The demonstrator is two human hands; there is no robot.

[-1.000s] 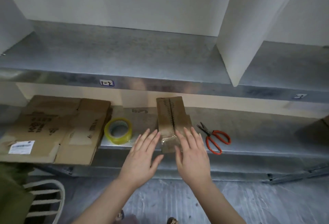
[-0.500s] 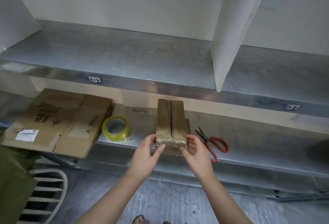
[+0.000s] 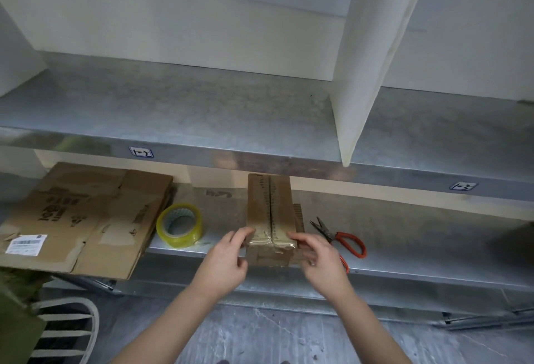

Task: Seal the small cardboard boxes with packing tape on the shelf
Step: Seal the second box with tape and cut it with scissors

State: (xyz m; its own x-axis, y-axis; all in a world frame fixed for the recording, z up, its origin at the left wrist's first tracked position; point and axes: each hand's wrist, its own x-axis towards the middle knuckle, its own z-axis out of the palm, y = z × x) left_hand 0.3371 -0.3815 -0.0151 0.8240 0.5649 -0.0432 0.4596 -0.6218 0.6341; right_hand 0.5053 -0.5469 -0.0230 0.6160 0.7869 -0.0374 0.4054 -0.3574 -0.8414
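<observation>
A small brown cardboard box lies lengthwise on the lower metal shelf, its top seam running away from me and clear tape shining over its near end. My left hand grips the box's near left corner with fingers and thumb. My right hand holds the near right corner the same way. A yellowish roll of packing tape rests on the shelf to the left of the box. Red-handled scissors lie to its right, partly behind my right hand.
Flattened cardboard boxes are stacked at the left end of the lower shelf, overhanging its edge. The upper metal shelf juts out overhead, with a white divider panel. A white chair back stands at the lower left.
My hands went from hovering flat over the box's near end to gripping its two near corners. The view has shifted slightly upward.
</observation>
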